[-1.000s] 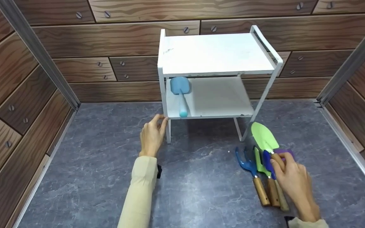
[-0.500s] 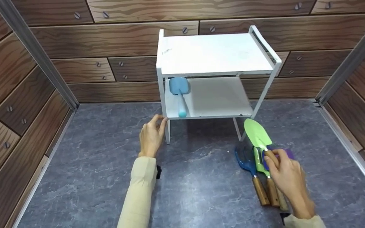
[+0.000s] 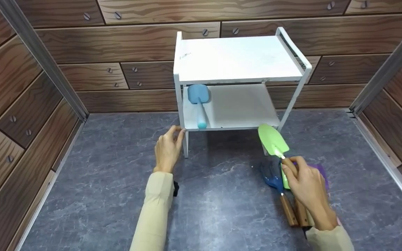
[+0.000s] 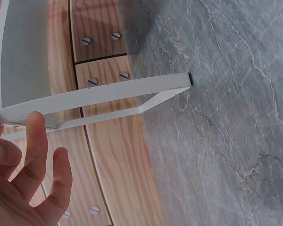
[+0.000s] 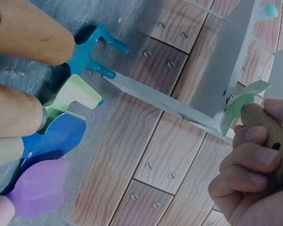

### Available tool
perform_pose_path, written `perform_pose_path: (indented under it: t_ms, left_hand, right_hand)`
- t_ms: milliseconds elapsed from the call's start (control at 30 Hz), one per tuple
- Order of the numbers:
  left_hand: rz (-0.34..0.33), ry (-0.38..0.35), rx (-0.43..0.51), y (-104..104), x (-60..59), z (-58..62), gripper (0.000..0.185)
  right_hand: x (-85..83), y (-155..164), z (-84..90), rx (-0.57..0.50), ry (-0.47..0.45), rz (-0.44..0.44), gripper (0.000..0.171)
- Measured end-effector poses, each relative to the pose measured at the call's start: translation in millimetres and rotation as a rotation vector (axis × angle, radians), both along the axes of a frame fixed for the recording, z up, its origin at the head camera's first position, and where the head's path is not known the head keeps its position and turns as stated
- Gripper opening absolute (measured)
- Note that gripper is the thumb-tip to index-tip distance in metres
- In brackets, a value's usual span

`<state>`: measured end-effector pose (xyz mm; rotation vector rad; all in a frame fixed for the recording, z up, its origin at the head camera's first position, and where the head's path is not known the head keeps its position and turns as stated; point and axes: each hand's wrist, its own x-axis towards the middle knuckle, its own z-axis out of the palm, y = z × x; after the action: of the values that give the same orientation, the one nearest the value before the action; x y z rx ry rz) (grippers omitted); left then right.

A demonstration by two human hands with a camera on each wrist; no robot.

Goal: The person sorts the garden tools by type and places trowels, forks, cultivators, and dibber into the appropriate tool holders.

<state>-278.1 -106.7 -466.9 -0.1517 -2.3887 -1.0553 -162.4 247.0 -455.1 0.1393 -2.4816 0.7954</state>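
Note:
My right hand (image 3: 307, 184) grips the wooden handle of a small trowel with a light green blade (image 3: 272, 139). The blade tilts up to the left and overlaps the front right corner of a white two-tier shelf (image 3: 239, 59). In the right wrist view, curled fingers (image 5: 247, 160) wrap the trowel handle (image 5: 269, 127). Thumb and forefinger of my left hand (image 3: 168, 150) pinch the shelf's front left leg (image 4: 108, 92) at lower-tier height; the other fingers are loosely bent. A light blue toy shovel (image 3: 198, 94) lies on the left of the lower tier, handle toward me.
Beneath my right hand, several tools lie side by side on the grey marbled floor (image 3: 117, 209): a blue hand fork (image 3: 274, 182), a green-headed tool (image 5: 70, 96), a dark blue tool (image 5: 59, 139) and a purple shovel (image 5: 42, 188). Wood-patterned walls (image 3: 117, 42) enclose the floor.
My right hand has carried the green trowel up and left, from over the tools to the shelf's front right corner. The left hand stays at the shelf leg.

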Motion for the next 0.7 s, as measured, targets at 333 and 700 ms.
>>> perform_pose_path:
  t_ms: [333,700]
  left_hand:
    - [0.003,0.024,-0.004,-0.2,-0.7,-0.8,0.019]
    - [-0.008,0.009,-0.007,0.2,0.3,-0.2,0.022]
  right_hand:
    - [-9.7,-5.9,2.7,0.012,0.024,0.023,0.017]
    - [-24.7,-24.7,13.9,-0.064,-0.075,0.021,0.022]
